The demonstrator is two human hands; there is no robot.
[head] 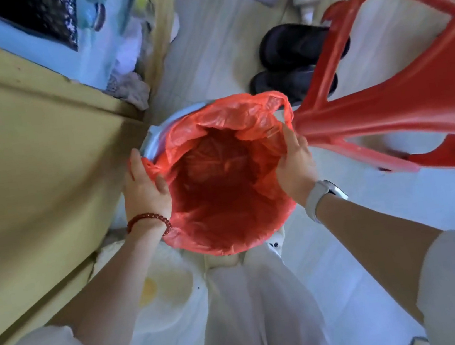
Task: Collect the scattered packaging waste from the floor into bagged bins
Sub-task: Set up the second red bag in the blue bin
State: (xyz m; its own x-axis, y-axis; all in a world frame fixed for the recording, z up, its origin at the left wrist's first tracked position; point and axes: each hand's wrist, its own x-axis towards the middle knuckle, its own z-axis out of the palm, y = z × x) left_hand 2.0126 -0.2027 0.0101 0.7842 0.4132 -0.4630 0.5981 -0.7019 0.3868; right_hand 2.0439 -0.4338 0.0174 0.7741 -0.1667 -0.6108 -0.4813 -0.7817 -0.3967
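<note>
You've got both hands on the red bag (221, 179): your left hand (144, 190) pinches its left edge, your right hand (295, 162) grips the right edge, stretching it over the bin (154, 137) beside the red stool (385, 97).

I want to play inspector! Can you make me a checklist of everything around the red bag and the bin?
Surface: pale floor, no packaging waste seen on it.
Job's things: red bag lines a grey bin; the bin's far-left rim is not yet covered. Bag looks empty.
Clutter: dark slippers beyond the bin; a white bag near the legs.
Grips: left hand holds the bag's left edge; right hand holds the right edge.
Cables: nothing seen.
Surroundings: red plastic stool on the right, yellow-green furniture on the left.
</note>
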